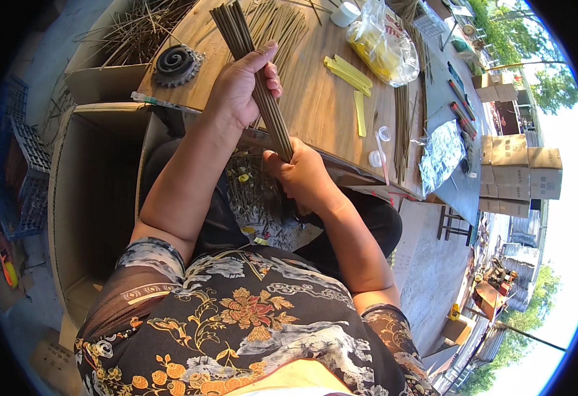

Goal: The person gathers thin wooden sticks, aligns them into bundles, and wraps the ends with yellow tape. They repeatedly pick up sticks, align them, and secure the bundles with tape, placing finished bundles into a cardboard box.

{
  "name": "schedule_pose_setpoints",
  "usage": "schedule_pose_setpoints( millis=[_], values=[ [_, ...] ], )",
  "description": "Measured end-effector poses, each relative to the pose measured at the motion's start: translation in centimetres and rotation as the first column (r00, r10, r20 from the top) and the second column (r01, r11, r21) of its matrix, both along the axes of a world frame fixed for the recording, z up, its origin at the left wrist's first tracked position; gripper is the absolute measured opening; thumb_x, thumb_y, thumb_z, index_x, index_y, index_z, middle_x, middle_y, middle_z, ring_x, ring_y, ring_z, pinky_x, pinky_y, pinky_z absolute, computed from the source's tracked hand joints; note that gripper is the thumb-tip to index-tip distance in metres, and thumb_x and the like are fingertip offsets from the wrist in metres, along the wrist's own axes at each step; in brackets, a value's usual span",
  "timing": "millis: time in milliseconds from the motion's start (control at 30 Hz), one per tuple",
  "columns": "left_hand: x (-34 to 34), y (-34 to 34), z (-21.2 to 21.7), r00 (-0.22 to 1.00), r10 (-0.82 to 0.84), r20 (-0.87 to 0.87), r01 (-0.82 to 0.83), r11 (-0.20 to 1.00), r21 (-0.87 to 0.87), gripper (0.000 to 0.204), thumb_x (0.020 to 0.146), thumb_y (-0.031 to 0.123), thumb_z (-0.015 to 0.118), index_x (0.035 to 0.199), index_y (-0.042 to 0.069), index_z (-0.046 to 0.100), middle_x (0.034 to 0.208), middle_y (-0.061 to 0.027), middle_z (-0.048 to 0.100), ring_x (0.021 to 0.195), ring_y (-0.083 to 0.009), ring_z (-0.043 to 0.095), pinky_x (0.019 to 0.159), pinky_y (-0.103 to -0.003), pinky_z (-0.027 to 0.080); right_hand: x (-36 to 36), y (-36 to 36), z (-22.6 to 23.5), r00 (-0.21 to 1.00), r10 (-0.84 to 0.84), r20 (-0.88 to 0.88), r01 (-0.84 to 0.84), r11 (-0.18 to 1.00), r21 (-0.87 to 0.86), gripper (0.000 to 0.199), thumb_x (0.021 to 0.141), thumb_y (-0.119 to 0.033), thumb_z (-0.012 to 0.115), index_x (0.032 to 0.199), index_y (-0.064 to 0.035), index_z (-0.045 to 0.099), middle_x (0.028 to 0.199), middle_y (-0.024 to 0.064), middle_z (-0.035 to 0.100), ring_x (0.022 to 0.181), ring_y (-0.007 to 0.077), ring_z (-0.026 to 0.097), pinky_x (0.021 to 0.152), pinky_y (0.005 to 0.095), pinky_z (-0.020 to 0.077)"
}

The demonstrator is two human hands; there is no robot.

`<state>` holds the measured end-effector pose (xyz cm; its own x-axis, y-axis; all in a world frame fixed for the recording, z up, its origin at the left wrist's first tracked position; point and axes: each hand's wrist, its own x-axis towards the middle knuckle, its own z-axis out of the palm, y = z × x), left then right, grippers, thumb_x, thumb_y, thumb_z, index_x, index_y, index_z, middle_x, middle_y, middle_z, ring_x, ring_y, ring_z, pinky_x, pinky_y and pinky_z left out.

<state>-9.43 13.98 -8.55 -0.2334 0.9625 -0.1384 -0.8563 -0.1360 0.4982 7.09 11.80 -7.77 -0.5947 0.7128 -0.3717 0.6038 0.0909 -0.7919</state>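
floral sleeves nearest me; my right hand [302, 175] and left hand [243, 86] fingers clamp stick bundle [256, 79] over worktop [315, 99].

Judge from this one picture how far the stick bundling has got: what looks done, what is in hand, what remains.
Done: nothing clearly finished shows. In hand: the left hand and right hand both grip one bundle of thin sticks, slanted over the wooden table edge. Left: loose sticks on the table, yellow strips unused.

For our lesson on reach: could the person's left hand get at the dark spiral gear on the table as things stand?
Probably not at once: the left hand is closed around the stick bundle. The gear lies just beside it on the table, nothing between.
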Motion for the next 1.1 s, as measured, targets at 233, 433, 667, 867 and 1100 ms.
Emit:
schedule_pose_setpoints(
  millis=[233,433,667,867,1100],
  values=[
    [0.5,0.1,-0.2,1.0,-0.019,0.018,0.02,0.998,-0.054,0.025,0.079,0.028,0.064,0.068,0.013,0.047,0.055,0.0027,0.047,0.046,-0.007,0.045,0.044,-0.022,0.038,0.4,-0.5,-1.1,1.0,-0.028,-0.01,0.029,0.996,0.085,0.023,0.083,-0.019,0.055,0.09,0.0014,0.047,0.066,0.0167,0.058,0.058,0.0292,0.056,0.06,0.0376,0.0453],
    [0.3,0.0,0.3,0.992,-0.088,0.084,0.077,0.988,0.131,0.027,0.086,0.027,0.056,0.066,0.013,0.044,0.052,0.0037,0.043,0.042,-0.006,0.039,0.04,-0.021,0.033,0.2,-0.3,2.0,0.999,-0.01,0.045,0.024,0.95,-0.31,0.024,0.083,-0.02,0.056,0.085,0.0023,0.047,0.066,0.0179,0.057,0.063,0.0282,0.057,0.061,0.0382,0.0443],
    [3.1,-0.5,0.2,0.992,0.089,-0.091,-0.093,0.995,-0.038,0.016,0.083,0.021,0.06,0.073,0.013,0.049,0.054,0.0027,0.048,0.045,-0.0064,0.045,0.042,-0.023,0.037,0.5,0.5,-1.6,1.0,-0.019,0.013,0.015,0.964,0.264,0.025,0.082,-0.021,0.057,0.084,0.0022,0.047,0.072,0.0209,0.058,0.069,0.0327,0.059,0.064,0.0383,0.0441],
    [2.6,-0.7,0.5,1.0,0.008,-0.009,-0.008,0.997,0.077,0.016,0.084,0.019,0.058,0.073,0.014,0.049,0.052,0.0039,0.044,0.04,-0.0056,0.041,0.039,-0.021,0.033,0.4,0.6,0.4,0.999,0.001,-0.046,0.001,1.0,0.03,0.025,0.079,-0.022,0.061,0.082,-0.0012,0.047,0.067,0.0114,0.055,0.061,0.0221,0.055,0.057,0.0314,0.0428],
    [2.2,-0.9,0.9,0.981,-0.166,0.095,0.145,0.969,0.2,0.013,0.085,0.019,0.055,0.077,0.012,0.047,0.053,0.0044,0.041,0.041,-0.0056,0.037,0.038,-0.02,0.031,0.8,0.4,1.5,0.94,-0.08,-0.332,-0.106,0.856,-0.507,0.021,0.081,-0.021,0.06,0.077,-0.0083,0.044,0.053,-0.0021,0.043,0.04,0.0077,0.042,0.037,0.0215,0.0339]
  ],
)
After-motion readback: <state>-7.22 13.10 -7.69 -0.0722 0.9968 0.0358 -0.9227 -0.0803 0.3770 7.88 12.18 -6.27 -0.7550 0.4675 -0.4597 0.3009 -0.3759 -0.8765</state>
